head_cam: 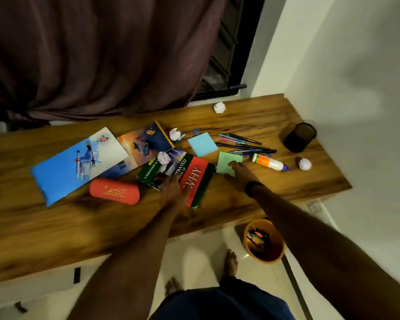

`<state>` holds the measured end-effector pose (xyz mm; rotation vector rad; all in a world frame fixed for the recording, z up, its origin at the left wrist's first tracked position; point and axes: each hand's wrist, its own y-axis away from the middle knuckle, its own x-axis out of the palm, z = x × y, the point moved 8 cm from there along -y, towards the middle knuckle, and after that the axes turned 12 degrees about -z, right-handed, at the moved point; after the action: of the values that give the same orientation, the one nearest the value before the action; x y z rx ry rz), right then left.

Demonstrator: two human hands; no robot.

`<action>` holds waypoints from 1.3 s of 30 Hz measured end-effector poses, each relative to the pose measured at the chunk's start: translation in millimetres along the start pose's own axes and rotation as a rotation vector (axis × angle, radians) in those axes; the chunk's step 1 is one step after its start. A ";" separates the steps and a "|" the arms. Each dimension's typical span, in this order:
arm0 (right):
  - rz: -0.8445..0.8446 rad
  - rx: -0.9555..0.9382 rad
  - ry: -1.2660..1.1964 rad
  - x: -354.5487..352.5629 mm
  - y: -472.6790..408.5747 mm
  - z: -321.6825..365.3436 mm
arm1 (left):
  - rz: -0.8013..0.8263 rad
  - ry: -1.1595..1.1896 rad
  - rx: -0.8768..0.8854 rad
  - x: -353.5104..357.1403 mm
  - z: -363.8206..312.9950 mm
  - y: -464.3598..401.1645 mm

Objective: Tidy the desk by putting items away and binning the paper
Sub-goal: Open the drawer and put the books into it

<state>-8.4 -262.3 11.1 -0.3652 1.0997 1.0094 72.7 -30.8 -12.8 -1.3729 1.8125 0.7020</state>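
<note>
Your left hand (174, 192) lies flat on the green book (183, 174), your right hand (239, 175) presses the green note (226, 161), neither grip closed; four paper balls (219, 107) remain on the desk (56, 227), the bin (264, 241) paperless.

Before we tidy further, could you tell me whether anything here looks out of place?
Yes: a crumpled paper ball sits on the green book, and the pens lie loose beside the pen holder.

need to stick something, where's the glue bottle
In the head view the glue bottle lies right of centre on the desk, just below the pens.
</note>
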 end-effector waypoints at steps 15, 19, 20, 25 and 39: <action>0.209 -0.277 0.307 80.3 -77.6 94.8 | -0.471 0.452 -1.020 -18.0 32.3 35.1; 0.177 -0.195 0.214 83.1 -88.9 89.3 | -0.452 0.930 -1.151 -7.8 32.5 21.6; 0.167 -0.167 0.146 83.8 -92.9 85.7 | -0.414 1.045 -1.186 -2.6 40.6 15.2; 0.311 0.059 -0.238 81.5 -102.9 79.8 | -0.226 1.127 -1.262 4.1 70.3 -1.3; -0.032 -0.188 0.119 66.1 -17.4 53.2 | -0.263 0.092 -0.500 0.8 48.7 1.3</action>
<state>41.8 -202.2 -25.9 -0.5989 1.1046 1.0764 82.6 7.3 -41.4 -1.9537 1.5372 1.0037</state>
